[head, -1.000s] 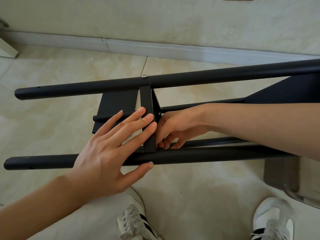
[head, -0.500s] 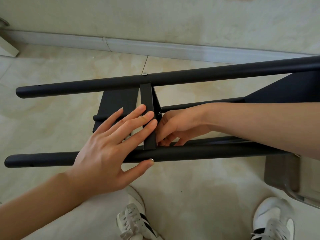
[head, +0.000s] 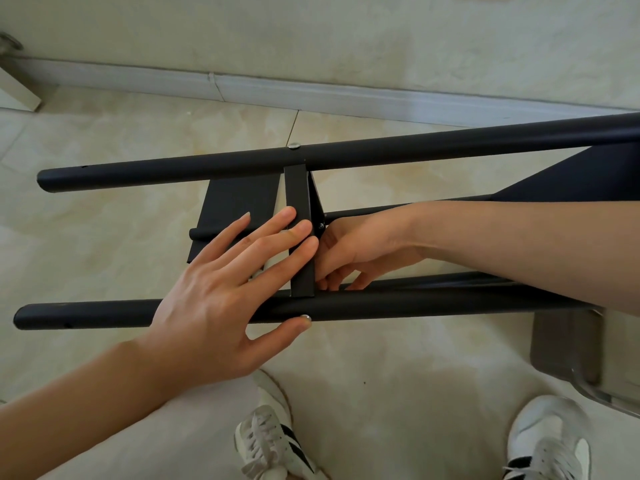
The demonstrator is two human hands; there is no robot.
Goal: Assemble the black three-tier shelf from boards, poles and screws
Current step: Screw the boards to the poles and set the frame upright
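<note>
The black shelf frame lies on its side on the floor. Its far pole [head: 415, 150] carries a silver screw head [head: 294, 145]. A narrow board edge [head: 298, 188] spans from it to the near pole [head: 86, 315]. My left hand [head: 221, 299] lies flat, with straight fingers pressing the board edge and the thumb against the near pole. My right hand [head: 363, 247] reaches in from the right behind that board, its fingers curled down by the near pole; whatever they hold is hidden. A small screw [head: 320, 225] shows on the board's side.
Another black board [head: 239, 202] sits lower on the left, and a third one [head: 571, 181] is at the right. A grey seat-like object [head: 571, 348] stands right of the near pole. My white shoes [head: 270, 445] [head: 547, 441] are below. The wall's skirting [head: 311, 95] runs behind.
Almost nothing: the near pole and board edge sit slightly higher in view, and both hands keep their places.
</note>
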